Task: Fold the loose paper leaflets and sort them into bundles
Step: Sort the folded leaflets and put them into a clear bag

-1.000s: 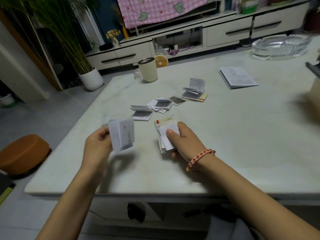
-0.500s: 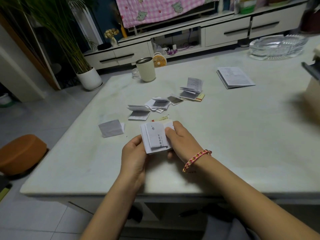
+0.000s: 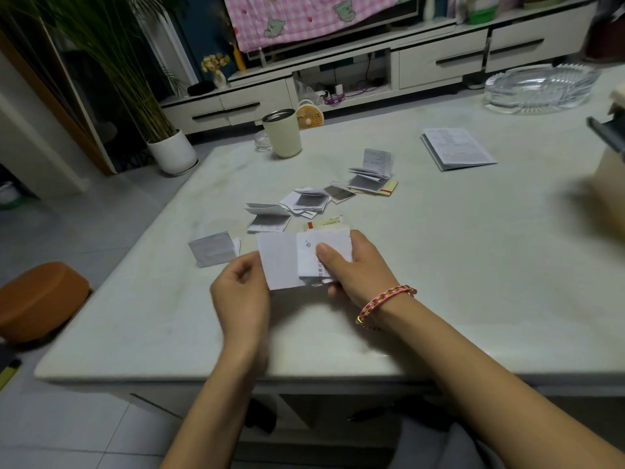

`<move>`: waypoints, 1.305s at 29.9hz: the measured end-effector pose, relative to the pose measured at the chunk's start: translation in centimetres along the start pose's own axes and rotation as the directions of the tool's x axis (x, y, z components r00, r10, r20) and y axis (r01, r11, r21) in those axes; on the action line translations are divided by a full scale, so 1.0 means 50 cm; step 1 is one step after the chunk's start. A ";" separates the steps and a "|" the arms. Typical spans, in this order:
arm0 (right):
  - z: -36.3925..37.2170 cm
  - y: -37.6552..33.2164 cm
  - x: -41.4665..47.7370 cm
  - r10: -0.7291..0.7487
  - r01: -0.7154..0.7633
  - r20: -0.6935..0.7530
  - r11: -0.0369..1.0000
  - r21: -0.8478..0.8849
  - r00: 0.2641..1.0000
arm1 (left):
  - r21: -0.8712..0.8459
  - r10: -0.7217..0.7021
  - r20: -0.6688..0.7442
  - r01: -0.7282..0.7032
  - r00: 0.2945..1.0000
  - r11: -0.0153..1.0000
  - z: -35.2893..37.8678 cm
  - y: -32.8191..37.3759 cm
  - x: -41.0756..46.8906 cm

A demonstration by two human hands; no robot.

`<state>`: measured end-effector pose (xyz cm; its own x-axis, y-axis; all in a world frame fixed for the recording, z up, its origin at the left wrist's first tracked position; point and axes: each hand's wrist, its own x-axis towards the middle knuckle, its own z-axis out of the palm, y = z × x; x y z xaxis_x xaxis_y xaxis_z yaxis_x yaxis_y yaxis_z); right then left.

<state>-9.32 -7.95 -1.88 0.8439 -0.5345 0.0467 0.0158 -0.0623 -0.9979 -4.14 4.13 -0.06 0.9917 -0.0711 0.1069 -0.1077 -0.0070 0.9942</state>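
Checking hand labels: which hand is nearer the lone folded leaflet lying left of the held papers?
Left. The left hand is just right of the lone folded leaflet, pinching the unfolded sheet; the right hand is farther right, gripping the bundle.

Folded leaflets (image 3: 306,202) crowd the table (image 3: 456,265) ahead; right side open.

There was one view only, from a wide-angle camera on the person's head. It looked forward and down from above the near edge of the pale stone-topped table (image 3: 439,265), and faced across it toward the long white cabinet with drawers (image 3: 443,59) at the far wall. The left hand (image 3: 241,292) and the right hand (image 3: 358,269), holding the white paper leaflets (image 3: 284,262), were close below the lens, near the centre. Both forearms entered from the bottom edge. The round orange stool (image 3: 40,299) stood at the left border.
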 end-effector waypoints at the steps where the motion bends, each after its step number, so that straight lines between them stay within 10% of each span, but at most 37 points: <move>1: -0.001 -0.001 0.001 0.005 -0.005 -0.016 1.000 0.001 1.000 | -0.059 -0.045 -0.022 0.044 0.999 0.997 -0.013 0.006 0.011; 7: 0.003 -0.003 -0.001 -0.007 0.008 0.049 0.999 -0.034 0.999 | -0.184 -0.153 0.206 0.191 0.967 0.964 -0.007 0.021 0.004; 19: 0.003 -0.013 -0.010 -0.042 0.049 0.075 0.993 -0.107 0.996 | -0.129 -0.079 -0.022 0.075 0.997 0.989 0.071 -0.022 -0.012; 24: -0.003 -0.012 -0.005 -0.106 0.110 0.029 0.958 -0.265 0.994 | -0.196 -0.104 0.178 0.138 0.979 0.971 0.084 -0.016 -0.012; 33: -0.015 0.016 -0.004 -0.145 0.164 0.103 0.515 -0.841 0.984 | 0.084 0.075 0.345 -0.110 0.936 0.990 0.120 -0.036 -0.028; 39: -0.025 -0.015 0.004 -0.088 0.125 0.089 0.696 -0.707 0.992 | 0.013 0.109 0.408 -0.125 0.907 0.992 0.117 -0.045 -0.024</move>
<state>-9.82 -9.06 -1.04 0.8835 -0.4499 0.1302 -0.2629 -0.7065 -0.6571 -5.48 -1.61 -2.51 0.8589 -0.4720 0.1989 -0.2314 -0.0112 0.9728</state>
